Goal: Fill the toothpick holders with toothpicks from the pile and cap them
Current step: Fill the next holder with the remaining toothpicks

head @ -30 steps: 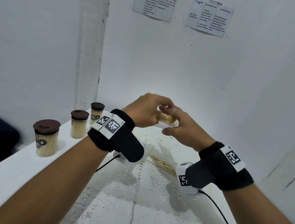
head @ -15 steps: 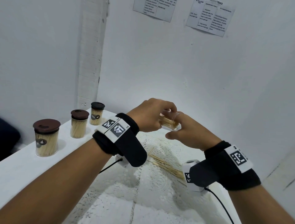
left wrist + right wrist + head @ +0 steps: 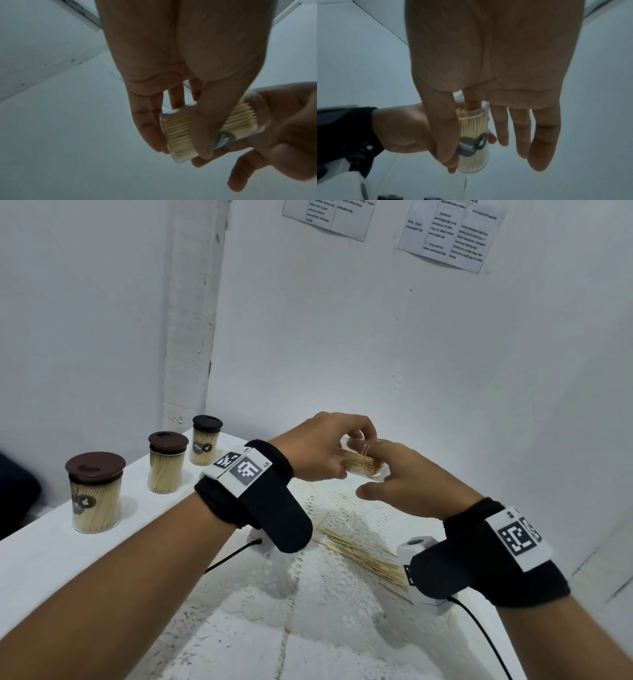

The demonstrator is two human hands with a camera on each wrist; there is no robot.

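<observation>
Both hands have sunk a little toward the table (image 3: 41, 546) since a second ago, and the clear holder (image 3: 363, 465) now lies tilted more on its side between them. The grip is the same.

Left hand (image 3: 318, 450): fingers and thumb curled round the holder's body. Right hand (image 3: 407, 484): forefinger poking into the open mouth onto the toothpick tips, thumb along the glass, other three fingers spread loose.

My reading: the holder is nearly full, the picks are being tamped level, and capping comes next. No loose cap is in view.

Around:
- Pile of toothpicks (image 3: 363, 556) on the lace mat (image 3: 329, 577), at 6 o'clock of the hands, partly behind the right wrist camera.
- Three capped holders (image 3: 96, 491) in a row at 9 o'clock, full, well apart from the work.
- Paper notices (image 3: 448, 234) on the wall at 12 o'clock.

In the way: nothing between hands and pile. The wrist cables trail near the loose picks and could scatter them.
</observation>
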